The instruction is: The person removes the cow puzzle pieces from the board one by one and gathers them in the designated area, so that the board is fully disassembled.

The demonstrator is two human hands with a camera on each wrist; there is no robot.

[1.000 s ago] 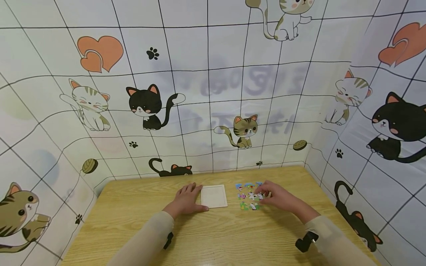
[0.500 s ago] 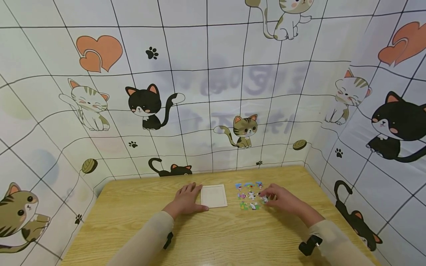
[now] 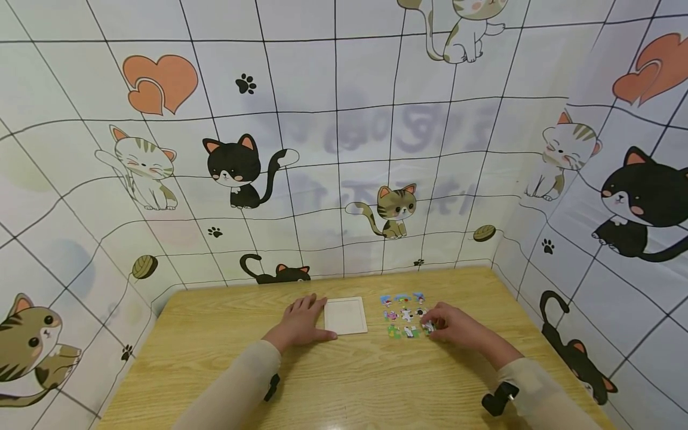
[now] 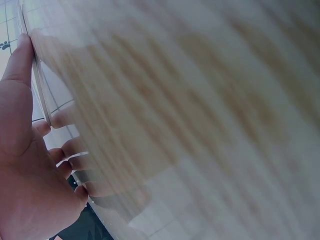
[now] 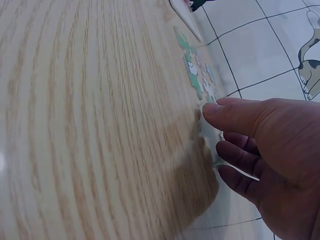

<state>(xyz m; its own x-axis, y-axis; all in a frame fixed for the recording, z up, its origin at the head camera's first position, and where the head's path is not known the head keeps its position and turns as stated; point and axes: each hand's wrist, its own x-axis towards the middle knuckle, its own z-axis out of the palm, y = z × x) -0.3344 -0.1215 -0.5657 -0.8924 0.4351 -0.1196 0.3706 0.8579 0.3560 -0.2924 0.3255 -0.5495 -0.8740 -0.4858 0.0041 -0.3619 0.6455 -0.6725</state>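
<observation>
In the head view, my left hand [image 3: 300, 321] rests spread at a pale wooden puzzle tray [image 3: 346, 316]. Its fingertips touch the left side and its thumb lies at the near left corner. The left wrist view shows the straight thumb [image 4: 20, 65] along the tray's thin edge. To the right, my right hand [image 3: 457, 327] pinches a small jigsaw piece [image 3: 428, 326] between thumb and fingers, low at the near right corner of the piece group. Whether that piece touches the table cannot be told. Several colourful jigsaw pieces [image 3: 407, 315] lie beside it in loose rows.
Both hands work over a wood-grain table [image 3: 344, 382]. Behind and at the sides hangs a white cloth wall [image 3: 365, 137] printed with cats and grid lines, meeting the table's far edge. A black wrist mount [image 3: 500, 399] sits on the right sleeve.
My right hand has shifted right and then slightly nearer with a jigsaw piece, uncovering a dark-and-white piece at the right of the middle row. The left hand and tray stay put.
</observation>
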